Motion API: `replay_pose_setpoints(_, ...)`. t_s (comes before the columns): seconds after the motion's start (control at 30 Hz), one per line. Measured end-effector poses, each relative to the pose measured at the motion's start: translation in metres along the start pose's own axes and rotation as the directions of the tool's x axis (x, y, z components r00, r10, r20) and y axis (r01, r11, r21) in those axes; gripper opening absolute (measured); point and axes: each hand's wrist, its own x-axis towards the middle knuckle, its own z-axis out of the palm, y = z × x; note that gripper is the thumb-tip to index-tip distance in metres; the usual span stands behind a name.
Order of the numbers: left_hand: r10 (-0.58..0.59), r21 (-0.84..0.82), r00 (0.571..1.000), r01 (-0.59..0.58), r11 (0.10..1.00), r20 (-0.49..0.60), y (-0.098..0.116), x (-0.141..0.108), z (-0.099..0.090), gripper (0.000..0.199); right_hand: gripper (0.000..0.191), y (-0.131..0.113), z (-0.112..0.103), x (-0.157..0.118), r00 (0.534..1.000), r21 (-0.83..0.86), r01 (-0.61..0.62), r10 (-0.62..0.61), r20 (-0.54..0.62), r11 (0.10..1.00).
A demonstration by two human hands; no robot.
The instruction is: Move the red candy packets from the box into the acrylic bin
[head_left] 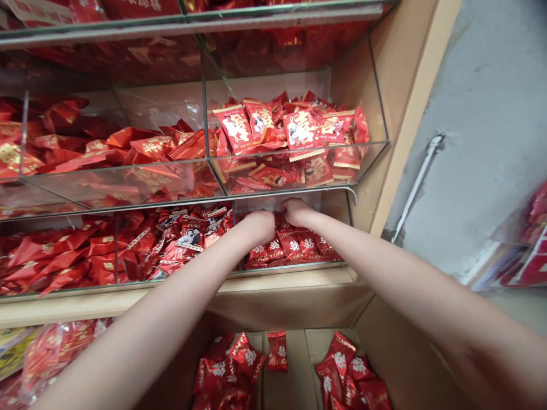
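Observation:
Both my hands reach into the lower right compartment of a shelf, over a layer of small red candy packets (294, 246) printed with white characters. My left hand (260, 225) is bent down at the wrist on the compartment's left side, its fingers hidden behind it. Farther back and to the right, my right hand (296, 210) curves down towards the packets, with most of its fingers out of sight. Whether either hand grips a packet cannot be seen. Below the shelf, a cardboard box (294, 393) holds more of these red packets, one lying apart (277, 351).
A clear bin (299, 185) of red packets sits just above my hands. Red packets (188, 233) fill the compartment to the left. A wooden side panel (410, 108) bounds the shelf on the right, beside a grey wall (482, 125). Plastic-bagged goods (57, 353) lie at lower left.

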Motion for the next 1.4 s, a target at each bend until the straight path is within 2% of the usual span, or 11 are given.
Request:
replay_pose_setpoints(0.13,0.023,0.012,0.998,-0.022,1.000,-0.057,0.011,-0.052,-0.002,0.026,0.025,0.001,-0.004,-0.001,0.999,0.014,-0.009,0.010,-0.043,1.000)
replay_pose_setpoints(0.3,0.290,-0.140,0.957,-0.284,0.949,0.025,0.036,-0.125,0.016,0.030,0.021,-0.001,0.001,-0.005,0.999,0.034,0.014,-0.013,-0.033,0.999)
replay_pose_setpoints(0.43,0.307,-0.231,0.952,-0.298,0.926,0.004,0.046,-0.151,0.031,0.028,0.021,-0.001,0.008,-0.007,0.998,0.037,0.047,-0.045,-0.044,0.998)
replay_pose_setpoints(0.6,0.374,-0.389,0.925,-0.325,0.862,0.057,0.046,-0.153,0.037,0.024,0.021,-0.002,0.018,-0.006,0.994,0.032,0.106,-0.105,-0.039,0.994)
replay_pose_setpoints(0.83,0.368,-0.346,0.924,-0.312,0.885,0.108,0.042,-0.153,0.054,0.027,0.020,-0.005,0.022,-0.001,0.994,0.017,0.108,-0.108,-0.025,0.994)
replay_pose_setpoints(1.07,0.369,-0.355,0.915,-0.295,0.887,0.162,0.037,-0.153,0.054,0.023,0.022,-0.017,0.013,-0.001,0.983,0.012,0.181,-0.181,0.010,0.983)
replay_pose_setpoints(1.17,0.407,-0.377,0.912,-0.358,0.854,0.056,0.035,-0.151,0.055,0.020,0.021,-0.023,0.011,-0.004,0.982,-0.015,0.184,-0.184,0.036,0.983)
replay_pose_setpoints(1.27,0.387,-0.338,0.905,-0.426,0.839,-0.179,0.027,-0.136,0.045,0.021,0.020,-0.025,0.011,-0.006,0.981,-0.034,0.186,-0.184,0.057,0.982)
replay_pose_setpoints(1.33,0.258,-0.259,0.915,-0.342,0.903,-0.309,0.017,-0.113,0.030,0.026,0.021,-0.023,0.012,-0.005,0.980,-0.038,0.192,-0.189,0.063,0.981)
replay_pose_setpoints(1.37,0.195,-0.205,0.925,-0.271,0.941,-0.327,0.012,-0.098,0.022,0.030,0.021,-0.022,0.013,-0.004,0.979,-0.038,0.195,-0.192,0.066,0.980)
replay_pose_setpoints(1.4,0.145,-0.142,0.956,-0.185,0.972,-0.256,0.007,-0.081,0.014,0.031,0.022,-0.020,0.014,-0.003,0.978,-0.037,0.198,-0.195,0.068,0.980)
